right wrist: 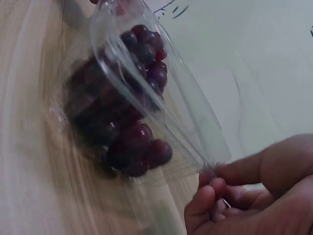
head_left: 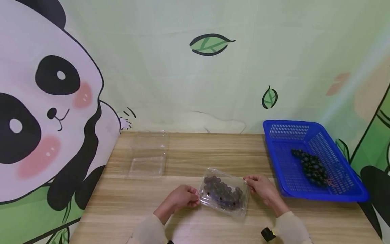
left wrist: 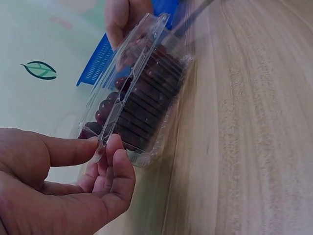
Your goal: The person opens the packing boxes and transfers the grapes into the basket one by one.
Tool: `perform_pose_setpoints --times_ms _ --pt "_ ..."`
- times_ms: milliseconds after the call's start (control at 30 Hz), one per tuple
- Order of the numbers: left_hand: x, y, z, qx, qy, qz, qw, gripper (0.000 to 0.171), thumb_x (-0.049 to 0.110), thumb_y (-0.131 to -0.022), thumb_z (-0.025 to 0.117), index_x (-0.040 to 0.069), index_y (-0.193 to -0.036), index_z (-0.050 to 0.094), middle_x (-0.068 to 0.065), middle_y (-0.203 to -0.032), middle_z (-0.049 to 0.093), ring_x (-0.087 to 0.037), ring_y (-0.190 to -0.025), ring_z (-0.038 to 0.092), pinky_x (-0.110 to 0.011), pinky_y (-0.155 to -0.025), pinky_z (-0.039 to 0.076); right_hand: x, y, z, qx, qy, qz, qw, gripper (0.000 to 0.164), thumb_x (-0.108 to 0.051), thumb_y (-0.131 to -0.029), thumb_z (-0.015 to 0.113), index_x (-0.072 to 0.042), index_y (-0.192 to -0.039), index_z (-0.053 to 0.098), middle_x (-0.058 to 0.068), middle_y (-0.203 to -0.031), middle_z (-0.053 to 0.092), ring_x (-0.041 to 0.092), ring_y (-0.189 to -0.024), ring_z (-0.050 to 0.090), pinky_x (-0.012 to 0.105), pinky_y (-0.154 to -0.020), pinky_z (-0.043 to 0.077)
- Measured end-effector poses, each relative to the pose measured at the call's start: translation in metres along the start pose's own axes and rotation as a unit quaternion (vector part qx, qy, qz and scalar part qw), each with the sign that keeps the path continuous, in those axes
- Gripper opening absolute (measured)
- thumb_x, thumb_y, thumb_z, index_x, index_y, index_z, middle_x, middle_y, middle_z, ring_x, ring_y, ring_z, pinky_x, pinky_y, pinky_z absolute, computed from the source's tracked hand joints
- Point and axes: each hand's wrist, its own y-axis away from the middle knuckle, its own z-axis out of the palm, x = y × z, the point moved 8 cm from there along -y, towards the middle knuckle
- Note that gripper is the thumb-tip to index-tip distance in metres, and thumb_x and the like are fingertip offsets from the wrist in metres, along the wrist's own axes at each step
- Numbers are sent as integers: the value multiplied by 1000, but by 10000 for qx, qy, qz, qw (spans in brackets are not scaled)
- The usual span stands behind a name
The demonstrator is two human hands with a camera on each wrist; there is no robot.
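A clear plastic clamshell box point(head_left: 243, 212) with a bunch of dark purple grapes point(head_left: 223, 193) inside is between the two hands, near the middle of the table. Its lid lies over the grapes. My left hand point(head_left: 182, 197) pinches the rim at the box's left side between thumb and fingers. At the far right corner, my right hand point(head_left: 262, 188) pinches the rim the same way. The left wrist view shows the box's ribbed side point(left wrist: 146, 115) near the wood surface. Through the plastic in the right wrist view, the grapes point(right wrist: 132, 142) look round and glossy.
A blue perforated basket point(head_left: 281, 176) stands on the right, with another dark grape bunch point(head_left: 313, 167) in it. Toward the back left of the wooden table point(head_left: 128, 203) lies an open, clear plastic box point(head_left: 147, 166). A panda-printed backdrop point(head_left: 170, 84) rises behind the table.
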Motion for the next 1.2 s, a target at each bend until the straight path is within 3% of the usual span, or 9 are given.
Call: perform_pose_setpoints --times_ms 133,300,500,667,1200 --pt "-3 3 2 -39 114 -50 9999 4 -8 -96 58 -8 -94 62 -9 -81 67 -13 -72 64 -26 -72 59 -3 -2 -1 199 93 -2 9998 20 -2 -104 56 14 -112 65 3 -79 57 15 -69 53 25 -58 45" --pt "-7 6 7 -46 250 -54 9997 5 -9 -96 58 -6 -93 59 -11 -83 66 -13 -72 65 -26 -71 59 -3 -7 -2 312 1 119 9994 17 -6 -104 59 10 -100 65 2 -73 55 12 -66 53 24 -57 45" --pt "-12 9 12 -16 423 -48 9991 4 -10 -96 58 -6 -95 57 -15 -87 67 -15 -74 66 -27 -73 59 -4 -13 -1 355 -80 40 9993 18 -4 -103 60 8 -91 64 1 -69 55 10 -61 51 23 -54 44" --pt "-15 10 16 -20 566 14 9984 3 -10 -96 57 -7 -96 56 -14 -86 67 -15 -74 65 -26 -73 59 -4 -18 -1 362 15 51 9993 18 -5 -103 60 9 -93 65 2 -70 56 9 -61 51 22 -54 45" --pt "-10 16 20 283 433 189 9985 5 -11 -93 60 -6 -92 58 -13 -82 67 -15 -71 66 -27 -69 60 -13 -29 2 103 133 -134 9998 20 -8 -101 64 4 -85 65 -1 -66 53 8 -59 49 21 -53 42"
